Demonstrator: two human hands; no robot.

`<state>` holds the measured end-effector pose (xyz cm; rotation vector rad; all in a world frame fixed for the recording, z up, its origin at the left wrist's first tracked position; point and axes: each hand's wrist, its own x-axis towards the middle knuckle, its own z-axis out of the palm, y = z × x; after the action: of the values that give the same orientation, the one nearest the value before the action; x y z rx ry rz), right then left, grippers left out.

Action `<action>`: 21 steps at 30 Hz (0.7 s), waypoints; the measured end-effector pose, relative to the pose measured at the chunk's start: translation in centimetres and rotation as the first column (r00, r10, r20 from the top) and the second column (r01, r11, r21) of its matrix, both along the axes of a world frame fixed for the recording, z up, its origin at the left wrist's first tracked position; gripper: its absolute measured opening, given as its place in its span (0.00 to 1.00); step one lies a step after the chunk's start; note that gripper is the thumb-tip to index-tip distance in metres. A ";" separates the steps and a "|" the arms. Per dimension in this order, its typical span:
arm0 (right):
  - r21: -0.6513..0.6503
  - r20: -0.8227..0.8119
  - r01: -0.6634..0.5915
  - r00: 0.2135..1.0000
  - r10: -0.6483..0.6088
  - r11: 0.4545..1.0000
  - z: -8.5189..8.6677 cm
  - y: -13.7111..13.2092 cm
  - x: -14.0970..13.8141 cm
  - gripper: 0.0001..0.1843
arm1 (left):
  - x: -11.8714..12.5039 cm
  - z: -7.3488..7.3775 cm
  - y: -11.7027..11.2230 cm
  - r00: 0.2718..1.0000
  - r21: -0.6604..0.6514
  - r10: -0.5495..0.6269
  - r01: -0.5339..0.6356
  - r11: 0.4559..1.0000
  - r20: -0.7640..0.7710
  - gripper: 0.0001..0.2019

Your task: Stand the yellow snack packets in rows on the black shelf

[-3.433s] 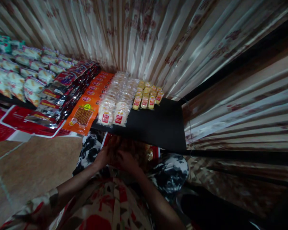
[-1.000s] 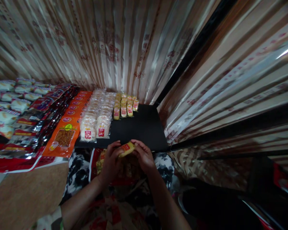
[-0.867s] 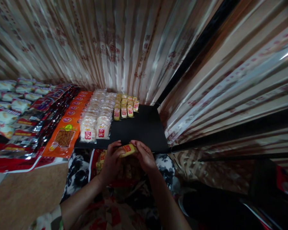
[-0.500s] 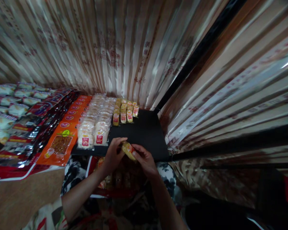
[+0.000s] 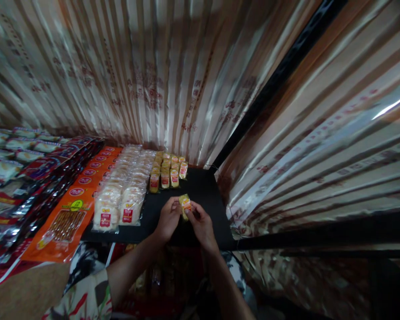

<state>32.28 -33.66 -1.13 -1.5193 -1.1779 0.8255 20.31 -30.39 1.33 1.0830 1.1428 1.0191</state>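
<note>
One yellow packet (image 5: 184, 203) — both hands (image 5: 168, 218) (image 5: 203, 225) hold it

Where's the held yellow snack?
Lower middle of the head view: the yellow snack is between the left hand and right hand, over the black table, nearer than the yellow rows.

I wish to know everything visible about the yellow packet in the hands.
The yellow packet is small and oblong, its shiny wrapper looking like plastic, with an orange-red patch whose print is too blurred to read. The left hand and right hand hold it from both sides over the black table, its length pointing forward; part of it is hidden.
</note>
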 end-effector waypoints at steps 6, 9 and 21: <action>0.034 0.089 0.120 0.988 -0.123 0.992 -1.0 4.3 1.7 0.18 | 2.4 -0.1 3.2 0.982 0.108 0.037 -0.017 0.994 -0.186 0.18; 0.056 0.013 0.187 0.982 -0.188 0.981 -1.4 6.6 2.0 0.19 | 3.6 0.5 4.3 0.979 0.189 0.023 0.016 0.982 -0.203 0.17; 0.116 0.051 0.243 0.967 -0.250 0.963 -1.9 12.0 1.5 0.17 | 4.8 1.6 6.4 0.867 0.221 0.008 0.118 0.968 -0.499 0.18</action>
<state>33.77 -21.68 -3.07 -1.5744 -1.0364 0.5395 25.15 -24.03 2.91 1.6352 1.4075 0.8712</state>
